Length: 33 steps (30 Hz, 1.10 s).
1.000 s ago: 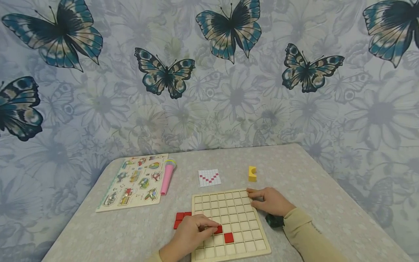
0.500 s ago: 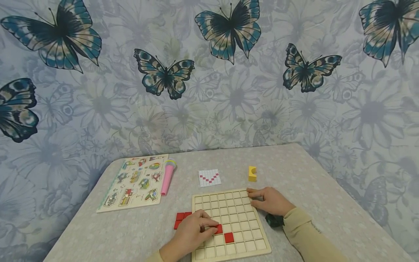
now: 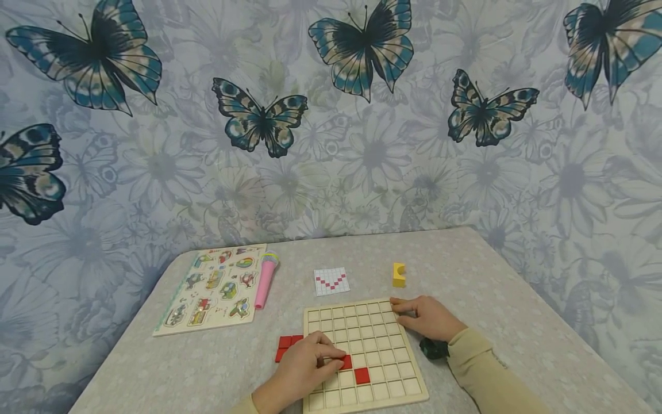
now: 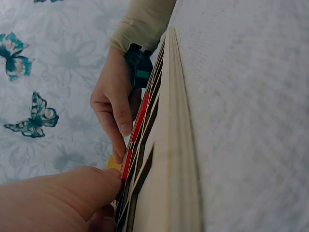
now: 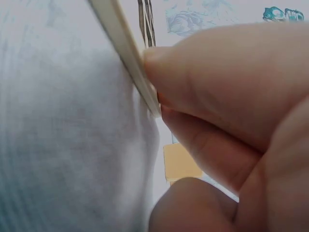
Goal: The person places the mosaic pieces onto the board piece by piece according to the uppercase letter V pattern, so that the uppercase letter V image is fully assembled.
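So the person's left hand has thumb and index finger brought close together, pinching the left part of a red tile down on the gridded wooden board. The tile is square, so no real long axis to speak of, but its sides look pretty much lined up with the grid lines. Can't really tell if it's fully down in its cell, since the fingers cover part of it. A second red tile sits diagonally next to it, 1 row nearer the person and 1 column to the right.

The board lies flat, far edge facing the wall and tipped a touch off square, and it's hard to say which side is longer at this angle. Over at its far right corner, the right hand has index finger and thumb reaching out fairly straight with a small gap between them, tips resting against the edge.

The loose red tiles are just left of the board, partly behind the left hand. Past the far edge there's a small pattern card with a pinkish V on it, plus a yellow block farther right
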Each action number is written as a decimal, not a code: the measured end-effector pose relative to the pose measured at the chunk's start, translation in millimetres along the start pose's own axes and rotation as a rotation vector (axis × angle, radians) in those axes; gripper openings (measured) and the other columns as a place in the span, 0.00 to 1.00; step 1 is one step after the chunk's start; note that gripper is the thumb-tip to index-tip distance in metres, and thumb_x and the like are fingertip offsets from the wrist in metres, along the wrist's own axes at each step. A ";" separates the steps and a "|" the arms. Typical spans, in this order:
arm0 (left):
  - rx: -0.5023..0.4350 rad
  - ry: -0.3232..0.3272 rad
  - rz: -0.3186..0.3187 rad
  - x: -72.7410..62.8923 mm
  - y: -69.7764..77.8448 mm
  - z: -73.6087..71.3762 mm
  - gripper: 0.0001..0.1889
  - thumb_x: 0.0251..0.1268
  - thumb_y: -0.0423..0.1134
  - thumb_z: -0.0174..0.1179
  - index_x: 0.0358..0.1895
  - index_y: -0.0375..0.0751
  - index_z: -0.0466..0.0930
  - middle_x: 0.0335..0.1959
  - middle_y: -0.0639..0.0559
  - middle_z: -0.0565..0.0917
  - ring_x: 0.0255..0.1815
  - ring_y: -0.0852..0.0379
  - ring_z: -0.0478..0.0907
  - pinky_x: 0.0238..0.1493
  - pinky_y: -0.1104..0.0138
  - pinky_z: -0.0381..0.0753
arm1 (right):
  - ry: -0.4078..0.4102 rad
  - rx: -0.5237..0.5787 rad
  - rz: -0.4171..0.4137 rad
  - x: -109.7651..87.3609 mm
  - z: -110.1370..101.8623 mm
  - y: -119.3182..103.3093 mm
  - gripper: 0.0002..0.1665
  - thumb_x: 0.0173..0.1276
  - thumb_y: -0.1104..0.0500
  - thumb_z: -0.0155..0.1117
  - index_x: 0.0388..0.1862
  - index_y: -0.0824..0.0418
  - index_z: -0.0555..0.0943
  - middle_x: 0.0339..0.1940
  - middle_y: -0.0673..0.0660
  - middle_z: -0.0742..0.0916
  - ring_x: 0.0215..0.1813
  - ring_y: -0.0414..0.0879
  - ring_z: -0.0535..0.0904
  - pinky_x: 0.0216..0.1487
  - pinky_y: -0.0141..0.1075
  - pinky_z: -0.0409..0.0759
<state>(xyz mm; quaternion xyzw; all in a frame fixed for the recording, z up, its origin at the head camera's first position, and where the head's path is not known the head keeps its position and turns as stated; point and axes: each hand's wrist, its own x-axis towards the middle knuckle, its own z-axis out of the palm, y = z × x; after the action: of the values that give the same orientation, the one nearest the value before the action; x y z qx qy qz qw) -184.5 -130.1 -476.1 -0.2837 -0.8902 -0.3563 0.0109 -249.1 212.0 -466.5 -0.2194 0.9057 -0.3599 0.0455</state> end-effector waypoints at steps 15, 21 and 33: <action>-0.255 0.155 -0.107 2.4 -8.0 -17.4 0.11 0.71 0.47 0.67 0.45 0.46 0.92 0.36 0.56 0.88 0.23 0.69 0.75 0.24 0.72 0.75 | 0.012 0.020 0.004 -0.5 4.0 4.8 0.21 0.73 0.54 0.68 0.62 0.61 0.85 0.70 0.55 0.81 0.59 0.55 0.85 0.37 0.27 0.75; -0.208 0.325 -0.367 6.8 -36.9 -57.5 0.10 0.70 0.46 0.68 0.43 0.44 0.92 0.26 0.51 0.86 0.21 0.59 0.79 0.24 0.69 0.74 | 0.027 0.015 -0.018 0.6 3.6 3.5 0.20 0.74 0.55 0.68 0.61 0.62 0.85 0.70 0.57 0.81 0.65 0.58 0.81 0.32 0.29 0.71; -0.198 0.142 -0.445 1.3 -82.5 -80.5 0.09 0.69 0.45 0.68 0.42 0.43 0.88 0.30 0.53 0.83 0.24 0.56 0.76 0.28 0.66 0.74 | 0.032 0.004 -0.006 1.3 4.0 1.0 0.20 0.74 0.56 0.67 0.61 0.61 0.85 0.70 0.55 0.81 0.71 0.60 0.76 0.42 0.30 0.73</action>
<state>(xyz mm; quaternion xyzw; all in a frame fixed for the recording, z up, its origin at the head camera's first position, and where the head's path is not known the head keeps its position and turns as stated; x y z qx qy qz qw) -242.6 -229.2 -467.6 -0.0546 -0.8885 -0.4544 -0.0334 -249.7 209.5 -470.0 -0.2164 0.9049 -0.3652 0.0304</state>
